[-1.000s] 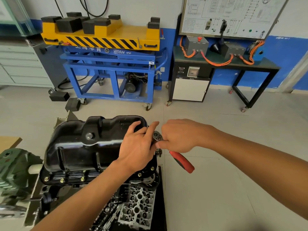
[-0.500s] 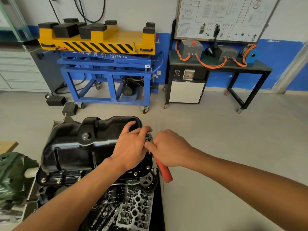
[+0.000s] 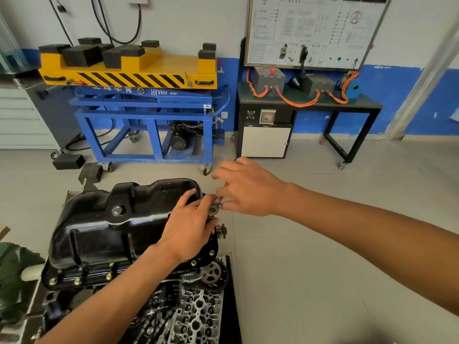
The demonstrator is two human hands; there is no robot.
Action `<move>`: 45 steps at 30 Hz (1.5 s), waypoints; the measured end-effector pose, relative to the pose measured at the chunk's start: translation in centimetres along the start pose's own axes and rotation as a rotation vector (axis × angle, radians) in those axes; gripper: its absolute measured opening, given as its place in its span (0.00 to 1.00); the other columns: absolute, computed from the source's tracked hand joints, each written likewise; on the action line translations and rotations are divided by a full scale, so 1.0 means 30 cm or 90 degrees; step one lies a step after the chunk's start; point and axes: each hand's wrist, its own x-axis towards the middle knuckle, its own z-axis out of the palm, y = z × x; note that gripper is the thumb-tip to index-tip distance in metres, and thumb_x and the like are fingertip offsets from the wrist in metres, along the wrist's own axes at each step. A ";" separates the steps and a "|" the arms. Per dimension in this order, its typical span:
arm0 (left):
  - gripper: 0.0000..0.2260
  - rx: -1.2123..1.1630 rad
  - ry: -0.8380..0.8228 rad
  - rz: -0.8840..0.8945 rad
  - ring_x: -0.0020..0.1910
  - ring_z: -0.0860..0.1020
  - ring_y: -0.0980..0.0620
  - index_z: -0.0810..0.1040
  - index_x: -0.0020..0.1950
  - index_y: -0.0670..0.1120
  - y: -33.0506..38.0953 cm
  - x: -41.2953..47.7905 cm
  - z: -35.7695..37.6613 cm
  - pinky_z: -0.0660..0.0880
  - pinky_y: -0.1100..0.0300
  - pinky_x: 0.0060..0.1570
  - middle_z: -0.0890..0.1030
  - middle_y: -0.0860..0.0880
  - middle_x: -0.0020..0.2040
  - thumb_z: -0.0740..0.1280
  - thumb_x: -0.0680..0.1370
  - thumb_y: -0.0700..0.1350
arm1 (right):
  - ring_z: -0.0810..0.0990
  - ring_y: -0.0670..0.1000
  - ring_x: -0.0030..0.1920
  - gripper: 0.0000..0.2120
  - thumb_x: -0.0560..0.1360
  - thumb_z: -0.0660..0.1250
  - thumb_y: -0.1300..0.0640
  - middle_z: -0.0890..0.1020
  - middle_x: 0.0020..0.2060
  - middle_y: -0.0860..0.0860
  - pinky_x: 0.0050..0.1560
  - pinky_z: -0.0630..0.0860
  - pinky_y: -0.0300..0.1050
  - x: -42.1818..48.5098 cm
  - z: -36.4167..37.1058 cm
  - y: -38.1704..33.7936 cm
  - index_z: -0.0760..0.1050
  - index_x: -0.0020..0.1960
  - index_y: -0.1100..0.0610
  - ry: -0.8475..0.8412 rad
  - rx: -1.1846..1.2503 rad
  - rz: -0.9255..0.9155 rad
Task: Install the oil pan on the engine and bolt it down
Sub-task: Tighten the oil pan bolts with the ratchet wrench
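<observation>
Where the view runs closest to the wearer, the engine (image 3: 198, 316) lies with its bare metal cylinder head showing, and a toothed sprocket (image 3: 211, 273) sits at its right end. Just beyond, the black oil pan (image 3: 111, 232) sits on the engine, sump side up, with its flange lying along the block. Brass-coloured bolts (image 3: 77, 281) stand in the near edge of the flange and round its right corner.

The left hand (image 3: 188, 229) lies over the pan's right end with its grip closed: thumb and fingertips pinch the ratchet head (image 3: 213, 210) just off the pan's right edge. A small geared shaft end (image 3: 220, 230) juts out just below it. The right hand (image 3: 250, 189) is just beside the ratchet head on its right. It is blurred and hides the handle, so whether its grip has hold of anything, or how far it is open, cannot be told.

Farther off, two black blocks (image 3: 68, 161) lie on the grey floor (image 3: 323, 219) beside a blue wheeled lift cart (image 3: 149, 112) with a yellow striped platform. To its right, a dark tabletop (image 3: 370, 105) carries grey boxes (image 3: 269, 78) joined by orange cables (image 3: 295, 101). Behind it a wiring diagram board (image 3: 315, 28) leans at the wall, and a grey drawer cabinet (image 3: 22, 117) stands at far left.
</observation>
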 end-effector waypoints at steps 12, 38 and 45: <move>0.10 0.033 0.071 -0.047 0.54 0.83 0.48 0.83 0.49 0.41 -0.012 -0.010 0.043 0.60 0.51 0.73 0.85 0.45 0.51 0.75 0.74 0.47 | 0.76 0.53 0.45 0.25 0.79 0.58 0.37 0.79 0.39 0.51 0.50 0.69 0.49 -0.018 0.103 -0.089 0.79 0.46 0.58 0.096 0.149 0.095; 0.05 -0.195 -0.050 -0.086 0.34 0.74 0.50 0.78 0.41 0.47 0.031 -0.070 -0.076 0.71 0.52 0.46 0.79 0.53 0.33 0.72 0.75 0.43 | 0.72 0.49 0.33 0.25 0.78 0.60 0.35 0.73 0.31 0.49 0.33 0.69 0.48 -0.059 0.030 -0.180 0.72 0.37 0.55 0.029 0.406 0.155; 0.04 -0.168 -0.030 -0.106 0.31 0.73 0.51 0.79 0.43 0.46 0.060 -0.084 -0.075 0.69 0.54 0.38 0.78 0.53 0.31 0.72 0.75 0.41 | 0.71 0.49 0.32 0.24 0.78 0.60 0.35 0.72 0.31 0.48 0.31 0.65 0.46 -0.065 0.046 -0.191 0.67 0.34 0.53 0.028 0.417 0.172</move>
